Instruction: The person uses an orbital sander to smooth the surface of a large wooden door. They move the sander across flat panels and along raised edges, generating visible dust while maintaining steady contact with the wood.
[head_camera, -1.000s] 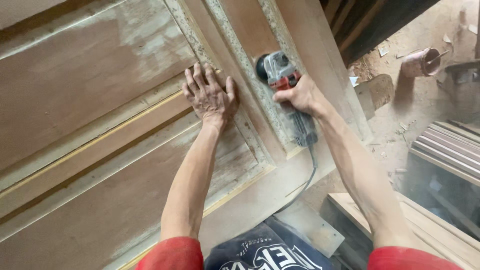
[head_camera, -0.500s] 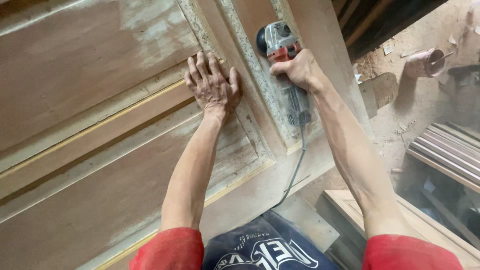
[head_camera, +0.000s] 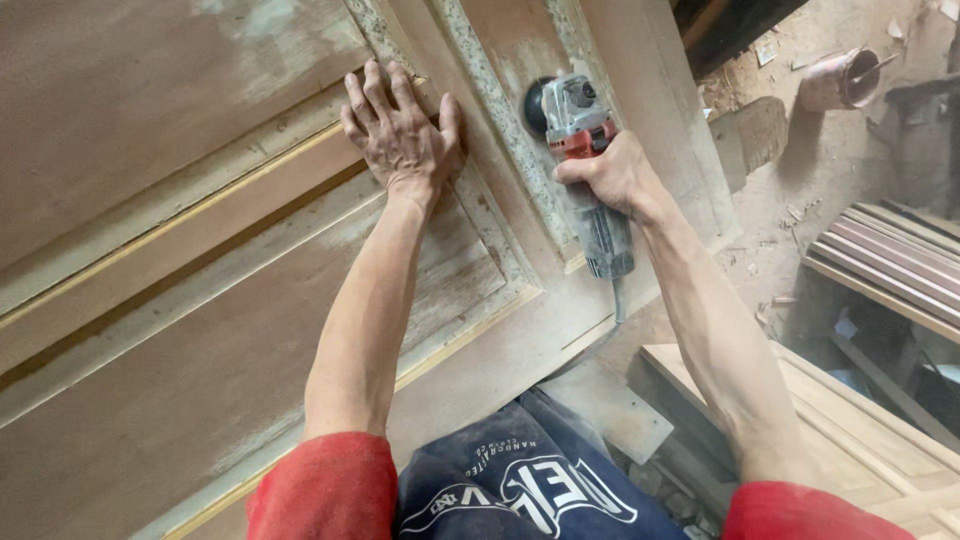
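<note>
The grinder (head_camera: 585, 165) sits in my right hand (head_camera: 612, 175), my fingers wrapped tight round its body just behind the red collar, its black round head pressed flat on the door (head_camera: 180, 300) along the rough, speckled strip of moulding. Half a second ago the head was higher up that strip, near the top edge of my view; now it sits further down the frame, and my wrist has turned so the tool's tail points more toward me. A second ago it was at about the spot where it is now, so I judge I am working back and forth over the same stretch rather than moving on to new wood. The strip above and below the head still looks pitted and pale, so this length seems far from smooth.

My left hand (head_camera: 400, 135) lies open and flat on the door, fingers spread, palm down beside the moulding, gripping nothing. It has shifted up and a little left against the earlier views. The two hands are apart, with the raised rail between them. The cord (head_camera: 617, 300) hangs off the tail toward my lap.
</note>
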